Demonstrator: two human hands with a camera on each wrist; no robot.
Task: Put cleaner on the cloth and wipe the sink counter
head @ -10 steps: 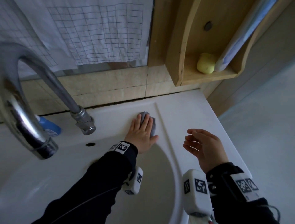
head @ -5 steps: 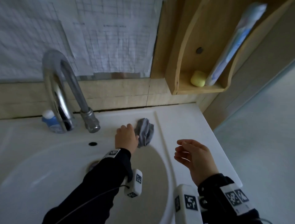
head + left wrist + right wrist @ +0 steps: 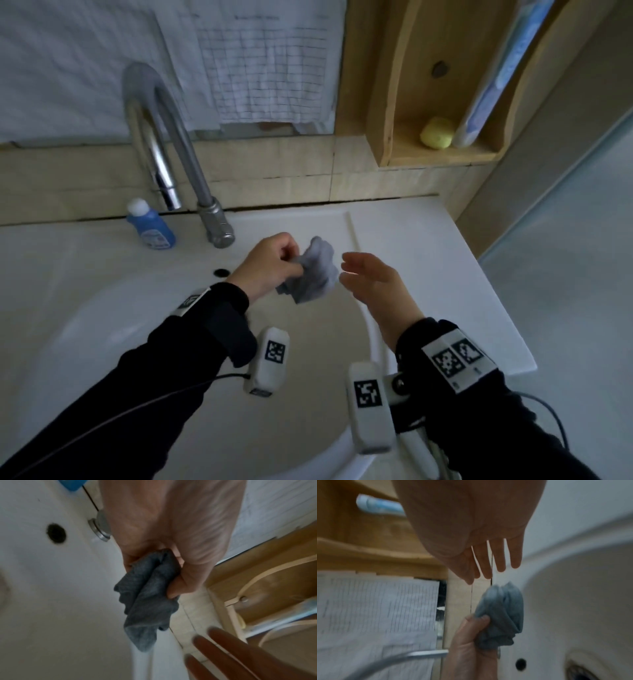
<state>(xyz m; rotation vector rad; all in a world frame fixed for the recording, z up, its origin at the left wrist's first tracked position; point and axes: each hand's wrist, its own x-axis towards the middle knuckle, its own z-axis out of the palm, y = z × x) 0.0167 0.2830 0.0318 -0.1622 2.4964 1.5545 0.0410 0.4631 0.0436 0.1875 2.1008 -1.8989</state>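
My left hand (image 3: 270, 265) grips a bunched grey cloth (image 3: 313, 274) in the air above the back rim of the white sink (image 3: 68, 308). The left wrist view shows the cloth (image 3: 147, 599) hanging down from my curled fingers (image 3: 178, 588). My right hand (image 3: 370, 281) hovers just right of the cloth with straight fingers, holding nothing; in the right wrist view those fingers (image 3: 488, 563) point toward the cloth (image 3: 501, 615) with a small gap. A small blue cleaner bottle (image 3: 150, 226) with a white cap stands on the counter left of the tap.
A chrome gooseneck tap (image 3: 164, 144) rises at the back of the sink. A wooden wall shelf (image 3: 438, 150) at upper right holds a yellow soap (image 3: 436, 137) and a blue-white tube (image 3: 496, 78). The white counter (image 3: 428, 260) extends right of the basin to its edge.
My left hand lifted the cloth off the counter and bunched it in its fingers. My right hand moved left and up toward the cloth. The view pulled back.
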